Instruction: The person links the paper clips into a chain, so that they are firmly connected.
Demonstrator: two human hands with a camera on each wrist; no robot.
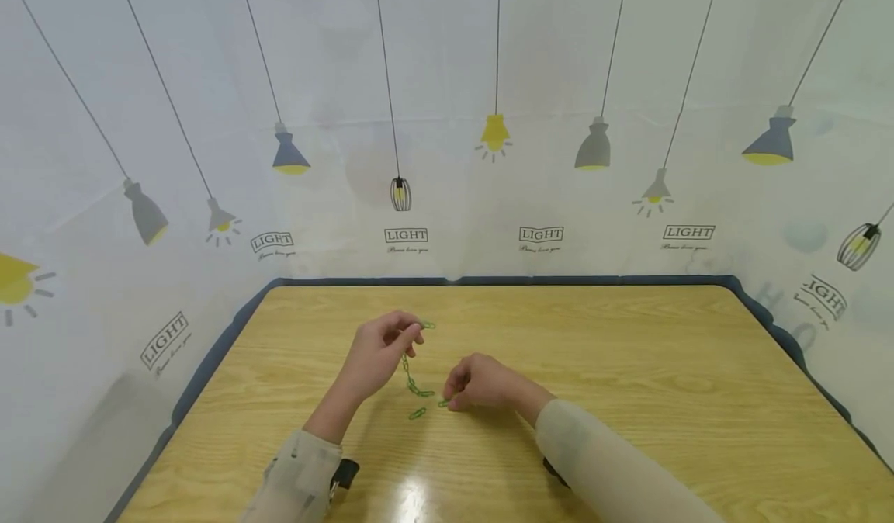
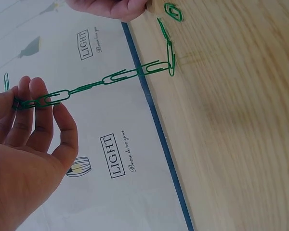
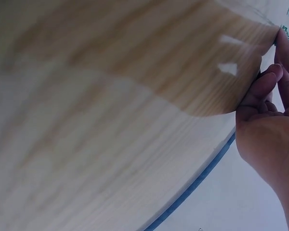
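A chain of green paper clips [image 2: 120, 76] hangs from my left hand [image 1: 380, 348]. Thumb and fingers of that hand pinch its upper part, and one clip [image 1: 429, 325] sticks out past the fingertips. The lower end [image 1: 422, 393] of the chain lies on the wooden table. Just right of that end, my right hand [image 1: 482, 383] is low at the tabletop, a green paper clip [image 1: 443, 404] pinched at its thumb and fingertips. Another loose green paper clip [image 1: 417, 413] lies nearer me, below the chain's end. The right wrist view shows green clips only at its upper right edge.
The wood-grain table [image 1: 628, 368] has a dark blue border [image 1: 517, 280] along its far edge and sides. Behind it hangs a pale cloth [image 1: 447, 57] printed with lamps and lettering. Light glares off the tabletop near its front.
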